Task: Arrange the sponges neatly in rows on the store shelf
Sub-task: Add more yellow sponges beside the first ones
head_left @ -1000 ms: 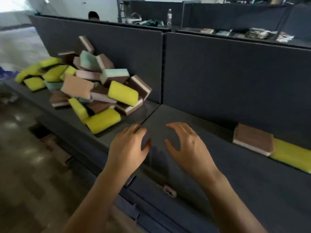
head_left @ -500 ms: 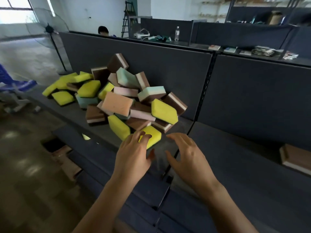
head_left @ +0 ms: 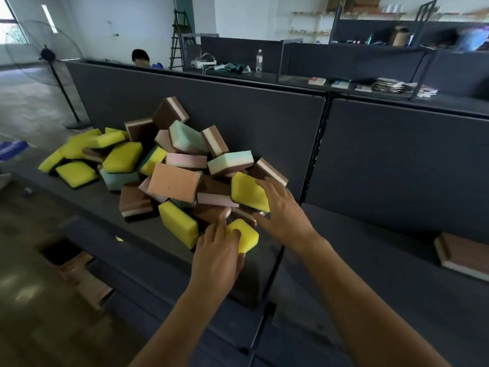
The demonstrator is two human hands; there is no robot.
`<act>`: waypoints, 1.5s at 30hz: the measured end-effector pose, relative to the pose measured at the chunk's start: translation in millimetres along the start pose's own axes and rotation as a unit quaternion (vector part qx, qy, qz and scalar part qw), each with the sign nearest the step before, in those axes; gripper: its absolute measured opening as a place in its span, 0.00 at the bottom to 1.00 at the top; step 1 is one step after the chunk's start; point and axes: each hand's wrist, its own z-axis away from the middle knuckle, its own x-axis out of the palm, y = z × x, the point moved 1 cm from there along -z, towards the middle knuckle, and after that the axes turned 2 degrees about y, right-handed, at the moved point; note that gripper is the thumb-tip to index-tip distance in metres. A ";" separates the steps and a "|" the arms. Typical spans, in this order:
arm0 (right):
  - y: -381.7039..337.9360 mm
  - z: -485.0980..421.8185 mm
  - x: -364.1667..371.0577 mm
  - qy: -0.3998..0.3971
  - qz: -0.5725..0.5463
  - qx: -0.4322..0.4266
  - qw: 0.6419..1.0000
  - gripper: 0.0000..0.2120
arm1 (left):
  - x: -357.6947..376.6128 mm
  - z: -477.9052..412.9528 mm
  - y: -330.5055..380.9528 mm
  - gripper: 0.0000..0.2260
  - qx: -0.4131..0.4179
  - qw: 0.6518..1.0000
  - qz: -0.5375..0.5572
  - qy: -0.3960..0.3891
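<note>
A loose pile of sponges lies on the dark store shelf, heaped against the shelf's upright back panel. They are yellow, brown, pink, mint and orange, tilted every way and not in rows. A broad orange sponge lies in the middle of the pile, and a spread of flatter yellow ones trails off the pile's left end.

The left hand is at the near edge of the pile, laid over a yellow sponge that sits lowest and nearest the person. The thumb rests on the sponge's top face and the fingers bend over its left side. Whether they close round it cannot be told.

The right hand is at the pile's right end, on a second yellow sponge that sits tilted, higher in the pile than the first. Its fingers are spread wide and fairly straight, touching the right corner of that sponge, with the thumb reaching out below it.

Well apart from the pile, far along the shelf to its right, a brown sponge with a pale layer lies flat beside the back panel. Beyond the pile, past the top of the panel, a clear bottle stands on another shelf unit, and a standing fan is on the floor to the pile's far left.
</note>
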 end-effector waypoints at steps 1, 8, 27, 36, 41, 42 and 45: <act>2.4 -9.1 2.1 -0.021 -0.005 0.001 1.000 0.41 | 1.1 0.3 -0.7 0.16 -0.002 1.000 0.000 0.005; 20.4 -35.4 18.3 -0.064 0.000 -0.053 0.997 0.38 | 1.1 3.3 -2.5 0.18 -0.005 1.000 0.027 0.012; 72.9 199.3 -95.2 0.172 0.037 0.137 0.975 0.33 | -23.5 11.4 106.4 0.21 0.186 0.959 0.211 -0.043; 137.5 284.7 -145.6 0.219 0.078 0.223 0.947 0.34 | -10.4 8.1 219.3 0.21 0.275 0.933 0.218 -0.083; 187.7 322.2 -179.2 0.205 0.089 0.247 0.943 0.34 | 0.5 10.4 287.6 0.21 0.295 0.923 0.214 -0.124; 196.9 327.4 -184.3 0.203 0.088 0.249 0.943 0.34 | 3.2 10.5 298.9 0.22 0.295 0.922 0.213 -0.129; 219.6 338.6 -196.8 0.202 0.084 0.249 0.943 0.33 | 10.8 11.6 326.0 0.23 0.278 0.927 0.201 -0.149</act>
